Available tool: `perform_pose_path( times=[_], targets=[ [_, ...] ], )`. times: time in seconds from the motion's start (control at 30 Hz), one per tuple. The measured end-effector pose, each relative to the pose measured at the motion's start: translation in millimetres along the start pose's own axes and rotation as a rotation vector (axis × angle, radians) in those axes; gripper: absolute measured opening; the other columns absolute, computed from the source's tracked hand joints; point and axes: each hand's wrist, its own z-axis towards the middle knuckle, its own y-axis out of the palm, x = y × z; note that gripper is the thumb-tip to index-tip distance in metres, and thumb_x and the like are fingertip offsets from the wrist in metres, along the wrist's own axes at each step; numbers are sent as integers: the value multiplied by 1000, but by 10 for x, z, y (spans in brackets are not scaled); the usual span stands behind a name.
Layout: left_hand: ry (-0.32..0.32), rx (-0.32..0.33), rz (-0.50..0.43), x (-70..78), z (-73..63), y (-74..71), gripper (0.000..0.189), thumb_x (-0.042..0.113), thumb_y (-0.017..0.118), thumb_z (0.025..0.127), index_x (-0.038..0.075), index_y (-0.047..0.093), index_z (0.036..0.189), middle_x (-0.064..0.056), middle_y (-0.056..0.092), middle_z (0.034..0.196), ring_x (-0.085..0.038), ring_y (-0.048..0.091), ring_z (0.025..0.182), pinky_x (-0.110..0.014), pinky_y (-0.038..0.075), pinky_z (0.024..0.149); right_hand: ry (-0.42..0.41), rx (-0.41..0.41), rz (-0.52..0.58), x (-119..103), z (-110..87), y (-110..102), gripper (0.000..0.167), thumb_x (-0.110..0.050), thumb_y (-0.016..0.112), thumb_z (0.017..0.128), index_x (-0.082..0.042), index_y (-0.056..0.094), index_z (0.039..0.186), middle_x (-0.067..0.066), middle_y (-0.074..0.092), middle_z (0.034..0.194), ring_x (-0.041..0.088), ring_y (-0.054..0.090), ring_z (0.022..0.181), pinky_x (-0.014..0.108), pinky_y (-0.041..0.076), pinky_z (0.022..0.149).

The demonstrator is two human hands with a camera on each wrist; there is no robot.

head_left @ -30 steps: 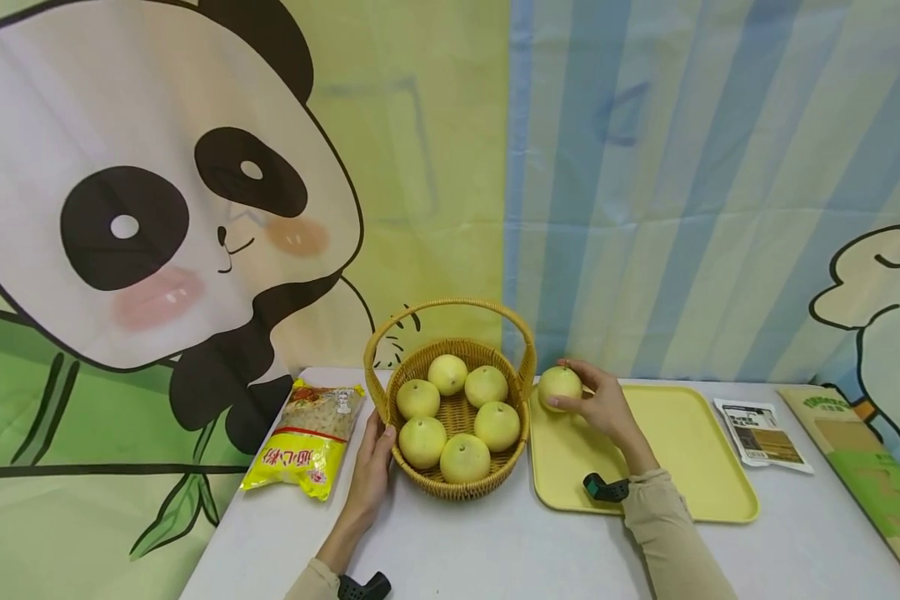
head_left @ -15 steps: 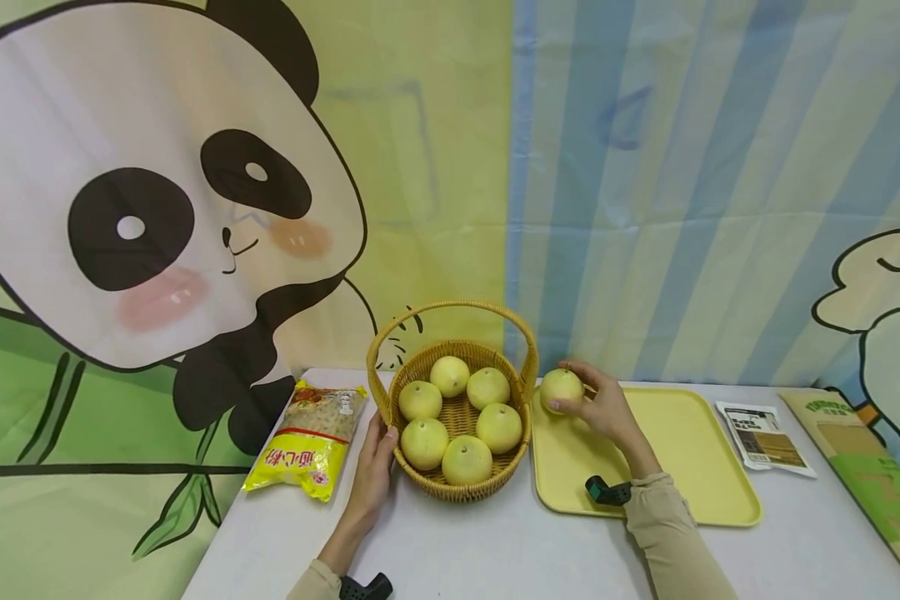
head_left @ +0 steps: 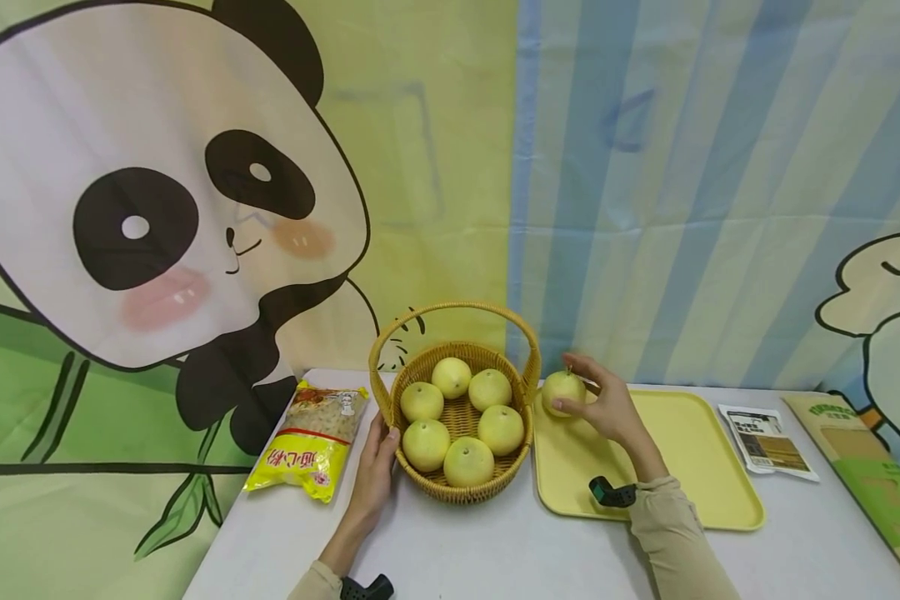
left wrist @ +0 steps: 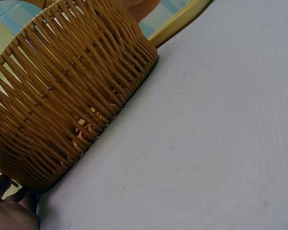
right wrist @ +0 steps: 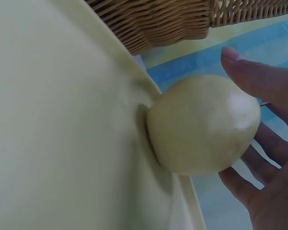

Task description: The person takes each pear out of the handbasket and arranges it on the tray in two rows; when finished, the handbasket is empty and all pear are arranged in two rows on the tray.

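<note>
A woven basket (head_left: 459, 492) with a tall arched handle holds several round, pale yellow-green fruits (head_left: 468, 462). My left hand (head_left: 372, 475) rests against the basket's left side, its fingertips low by the base in the left wrist view. One more such fruit (head_left: 562, 392), a thin stem on top, sits at the back left corner of the yellow tray (head_left: 667, 458). Around this fruit my right hand (head_left: 607, 408) is spread loosely. In the right wrist view the thumb (right wrist: 259, 79) stands off the fruit, and the other fingers are behind it.
A yellow bag of pasta (head_left: 307, 442) lies left of the basket. Right of the tray are a small white-and-brown packet (head_left: 768, 442) and a long green-and-tan package (head_left: 862, 475). A printed curtain (head_left: 435, 167) hangs along the table's back edge.
The right hand's fingers have loosened and lifted off the top of the fruit, baring its stem. The left hand and basket stay put; the head view shifts slightly.
</note>
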Motion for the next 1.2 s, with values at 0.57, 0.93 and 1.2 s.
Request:
perform_pose_path(
  times=[0.57,0.93,1.2],
  targets=[
    [18,-1,-18,-15,2,-1,64,41,39,116,22,15,172,-12,20,177,-31,23,163,-46,24,133,-93,129,60,-822,-66,-190,50,-12,83,94,-14,66,141,14,72,132,11,69,117,23,59,101],
    [-3,11,-16,12,-13,-19,66,43,40,115,21,15,172,-13,21,177,-32,23,163,-49,23,133,-81,-77,88,-1270,-110,87,50,-20,80,97,-13,65,143,13,69,139,35,67,128,51,61,105],
    [15,6,-9,31,-13,-9,65,40,40,115,16,16,172,-18,20,177,-36,22,163,-53,22,133,-46,-245,60,-1332,32,480,67,-34,82,94,-14,57,153,12,59,154,45,56,140,63,52,113]
  ],
)
